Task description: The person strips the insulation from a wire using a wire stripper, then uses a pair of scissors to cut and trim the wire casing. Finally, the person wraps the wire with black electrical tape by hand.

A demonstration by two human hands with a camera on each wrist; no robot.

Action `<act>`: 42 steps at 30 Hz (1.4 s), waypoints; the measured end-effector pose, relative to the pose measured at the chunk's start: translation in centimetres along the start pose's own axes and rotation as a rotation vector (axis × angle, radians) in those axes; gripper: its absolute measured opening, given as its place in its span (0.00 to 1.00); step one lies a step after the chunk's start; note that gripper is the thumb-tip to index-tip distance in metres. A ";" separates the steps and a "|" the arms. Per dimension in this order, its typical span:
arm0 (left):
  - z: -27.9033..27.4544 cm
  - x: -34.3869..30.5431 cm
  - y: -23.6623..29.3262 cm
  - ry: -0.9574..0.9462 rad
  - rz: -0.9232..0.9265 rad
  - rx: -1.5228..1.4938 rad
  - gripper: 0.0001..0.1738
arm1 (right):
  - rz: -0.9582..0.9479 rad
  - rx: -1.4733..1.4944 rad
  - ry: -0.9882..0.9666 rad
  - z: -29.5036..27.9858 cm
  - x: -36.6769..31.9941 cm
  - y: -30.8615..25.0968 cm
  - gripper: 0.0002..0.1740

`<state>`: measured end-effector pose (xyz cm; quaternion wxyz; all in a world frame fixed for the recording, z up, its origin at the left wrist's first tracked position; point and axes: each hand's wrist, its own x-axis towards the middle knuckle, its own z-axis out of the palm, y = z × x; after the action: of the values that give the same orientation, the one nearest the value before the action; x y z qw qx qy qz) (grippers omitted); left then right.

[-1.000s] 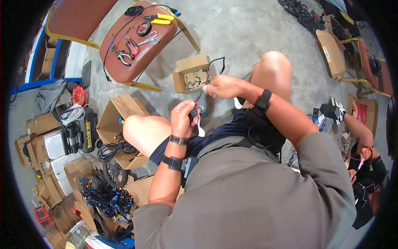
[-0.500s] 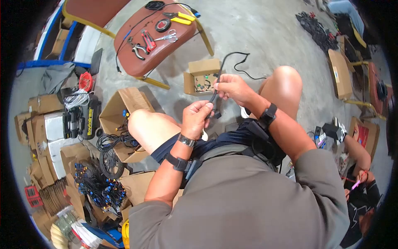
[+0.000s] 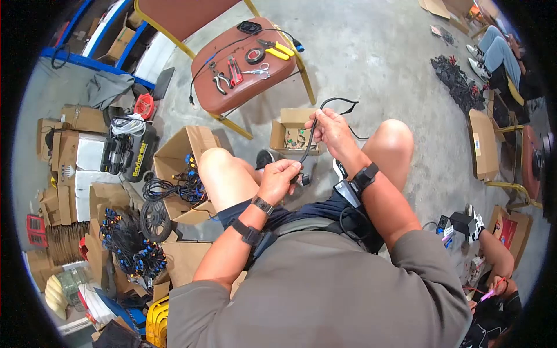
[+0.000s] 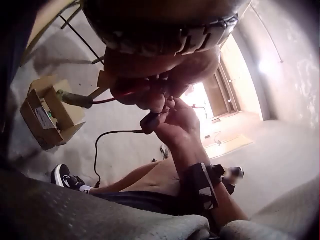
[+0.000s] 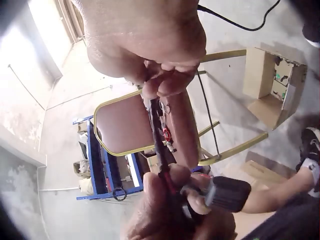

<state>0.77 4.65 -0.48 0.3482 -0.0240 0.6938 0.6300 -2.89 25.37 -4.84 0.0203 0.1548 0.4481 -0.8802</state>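
A black cable runs between the two hands above the knees. My left hand grips its lower part, thumb on top. A small black block-shaped connector sticks out beside the left fingers. My right hand pinches the cable farther up between thumb and fingertips. Beyond the right hand the cable bends over and trails down behind it. In the right wrist view, a straight length of cable spans the gap between the right fingertips and the left hand.
A brown chair holds pliers, scissors, a tape roll, yellow-handled cutters and another cable. A small open carton with little parts stands on the floor. Boxes of cables lie left; another person sits right.
The head view has shifted, so the chair and carton appear lower and farther right. The connector now shows beside the left fingers, where before it was within that hand. Both hands keep hold of the cable.
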 end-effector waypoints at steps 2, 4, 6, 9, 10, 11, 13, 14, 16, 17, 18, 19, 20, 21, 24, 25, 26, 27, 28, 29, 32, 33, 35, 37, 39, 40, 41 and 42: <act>-0.2 -0.2 0.0 -0.001 0.006 0.026 0.14 | -0.006 -0.009 0.004 0.1 -0.1 -0.1 0.13; -0.4 -0.5 0.3 0.003 0.000 0.050 0.14 | -0.012 -0.027 0.028 0.6 -0.5 -0.5 0.14; -0.3 -0.7 0.5 -0.003 -0.017 0.063 0.13 | -0.041 -0.003 0.057 0.2 -0.4 -0.6 0.15; 0.3 -0.9 0.9 -0.036 -0.035 0.089 0.13 | -0.083 0.028 0.082 -0.5 -0.3 -0.5 0.16; 0.3 -0.8 0.8 -0.052 -0.045 0.085 0.13 | -0.094 0.036 0.084 -0.7 -0.4 -0.6 0.17; 0.3 -0.8 0.7 -0.066 -0.054 0.081 0.13 | -0.102 0.041 0.101 -0.9 -0.5 -0.5 0.17; 0.5 -1.0 0.8 -0.075 -0.059 0.055 0.12 | -0.117 0.050 0.131 -0.9 -0.7 -0.6 0.18; 0.6 -1.1 0.7 -0.078 -0.061 0.042 0.12 | -0.120 0.051 0.146 -1.0 -0.7 -0.7 0.18; 0.2 -1.1 0.3 -0.137 -0.055 0.030 0.12 | -0.126 0.054 0.182 -1.3 -0.7 -0.9 0.19; 0.1 -1.0 0.2 -0.169 -0.050 0.024 0.12 | -0.141 0.081 0.194 -1.5 -0.7 -1.0 0.19; -0.1 -1.2 0.6 -0.203 -0.057 0.030 0.12 | -0.157 0.106 0.207 -1.7 -0.6 -1.0 0.19; -0.2 -1.5 1.0 -0.237 -0.064 0.035 0.12 | -0.173 0.131 0.221 -1.9 -0.5 -1.1 0.20; -0.3 -1.8 1.4 -0.272 -0.073 0.039 0.12 | -0.159 0.169 0.245 -2.2 -0.5 -1.2 0.20; -0.4 -2.1 1.6 -0.299 -0.071 0.050 0.12 | -0.147 0.208 0.269 -2.5 -0.4 -1.4 0.20; -1.3 -2.5 1.7 -0.367 -0.070 0.062 0.12 | -0.098 0.203 0.277 -3.3 0.1 -1.7 0.20; -1.8 -2.5 1.7 -0.383 -0.072 0.051 0.12 | -0.080 0.181 0.271 -3.5 0.2 -1.7 0.20; -2.1 -2.2 1.8 -0.401 -0.070 0.039 0.12 | -0.086 0.141 0.249 -3.7 0.4 -1.8 0.19; -2.4 -2.0 1.9 -0.418 -0.069 0.032 0.12 | -0.091 0.099 0.229 -3.9 0.5 -1.9 0.18; -2.5 -2.0 1.8 -0.435 -0.069 0.021 0.12 | -0.093 0.053 0.209 -4.1 0.5 -2.1 0.17; -2.6 -1.9 1.8 -0.451 -0.067 0.010 0.12 | -0.103 -0.033 0.192 -4.4 0.6 -2.6 0.16; -2.6 -1.7 2.3 -0.486 -0.028 -0.028 0.12 | -0.132 -0.188 0.146 -3.9 0.9 -5.9 0.14; -2.6 -1.7 2.5 -0.492 -0.007 -0.045 0.12 | -0.136 -0.176 0.134 -3.6 0.9 -7.4 0.14; -2.5 -1.3 3.3 -0.503 0.035 -0.073 0.12 | -0.152 -0.171 0.109 -2.3 1.0 -10.3 0.14; -2.4 -1.0 4.1 -0.519 0.093 -0.097 0.12 | -0.180 -0.178 0.088 -0.9 0.8 -12.9 0.14; -2.1 -0.6 4.6 -0.524 0.133 -0.135 0.13 | -0.249 -0.269 0.039 0.3 0.8 -15.1 0.14; -2.2 -0.5 5.0 -0.530 0.128 -0.148 0.14 | -0.282 -0.314 0.010 0.9 1.0 -16.0 0.14; -2.3 -0.5 5.5 -0.533 0.123 -0.161 0.14 | -0.330 -0.377 0.001 1.4 1.1 -16.7 0.14; -2.4 -0.3 5.9 -0.533 0.116 -0.174 0.15 | -0.347 -0.457 0.000 1.8 1.3 -17.4 0.15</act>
<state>-2.88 3.55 4.69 0.4782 0.1525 0.5214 0.6901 -7.61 34.49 9.40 -0.0965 0.0671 0.6546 -0.7468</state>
